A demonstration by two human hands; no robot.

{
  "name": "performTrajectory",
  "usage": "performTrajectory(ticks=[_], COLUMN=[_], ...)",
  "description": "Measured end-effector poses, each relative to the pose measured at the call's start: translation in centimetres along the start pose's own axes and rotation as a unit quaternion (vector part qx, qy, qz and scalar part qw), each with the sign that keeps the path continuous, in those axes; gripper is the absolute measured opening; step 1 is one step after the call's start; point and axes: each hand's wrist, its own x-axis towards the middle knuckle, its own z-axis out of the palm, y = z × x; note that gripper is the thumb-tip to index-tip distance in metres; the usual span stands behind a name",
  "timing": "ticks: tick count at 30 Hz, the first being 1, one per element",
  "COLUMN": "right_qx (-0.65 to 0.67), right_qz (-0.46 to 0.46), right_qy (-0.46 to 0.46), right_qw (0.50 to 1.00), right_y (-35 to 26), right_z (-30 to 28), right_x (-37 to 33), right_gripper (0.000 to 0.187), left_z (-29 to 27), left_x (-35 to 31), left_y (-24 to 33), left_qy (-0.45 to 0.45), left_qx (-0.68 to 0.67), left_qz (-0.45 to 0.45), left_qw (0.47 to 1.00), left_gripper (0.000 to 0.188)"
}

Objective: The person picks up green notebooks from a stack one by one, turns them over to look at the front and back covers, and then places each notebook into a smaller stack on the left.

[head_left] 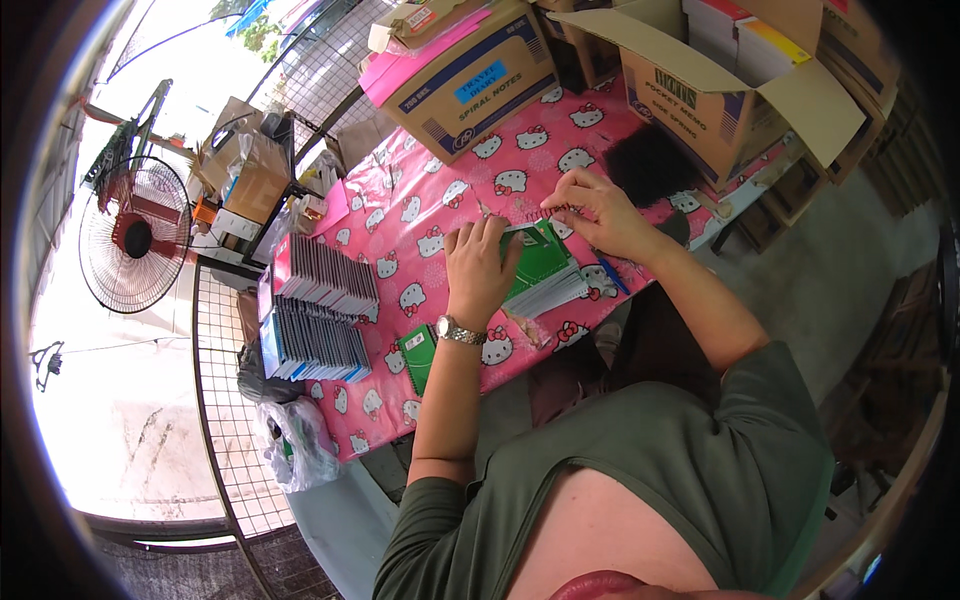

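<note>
A pad of paper with a green cover point(540, 262) lies on the table in front of me, its white page edges facing me. My left hand point(476, 262) grips its left side, thumb over the cover and fingers curled at the upper left corner. My right hand point(606, 218) is closed in a pinch on a thin dark spiral coil point(538, 214) along the pad's far edge. Whether the coil is through the holes cannot be made out. A blue pen point(612, 275) lies just right of the pad. A smaller green spiral notebook point(418, 356) is left of my forearm.
Two stacked rows of spiral notebooks point(318, 325) stand at the table's left. A dark heap of what look like coils point(652, 165) lies beyond my right hand. Cardboard boxes point(475, 90) line the far side; an open box point(690, 120) stands far right. A fan point(136, 237) is at left.
</note>
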Motion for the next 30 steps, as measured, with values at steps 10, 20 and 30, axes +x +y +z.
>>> performTrajectory(ticks=[10, 20, 30], right_qx=[-0.058, -0.041, -0.079], right_qz=[-0.085, -0.044, -0.053], right_qy=[0.003, 0.047, 0.054], right_qw=[0.995, 0.997, 0.994], right_y=[-0.1, 0.2, 0.5], right_z=[-1.2, 0.3, 0.6], right_x=[-0.8, -0.9, -0.8], right_gripper=[0.023, 0.028, 0.021], left_z=[0.4, 0.6, 0.8], left_x=[-0.1, -0.4, -0.2], left_y=[0.4, 0.6, 0.3], left_qy=[0.017, 0.035, 0.041], left_qx=[0.003, -0.001, 0.001], left_qz=[0.016, 0.029, 0.033], left_qw=[1.000, 0.999, 0.999], left_gripper=[0.020, 0.019, 0.019])
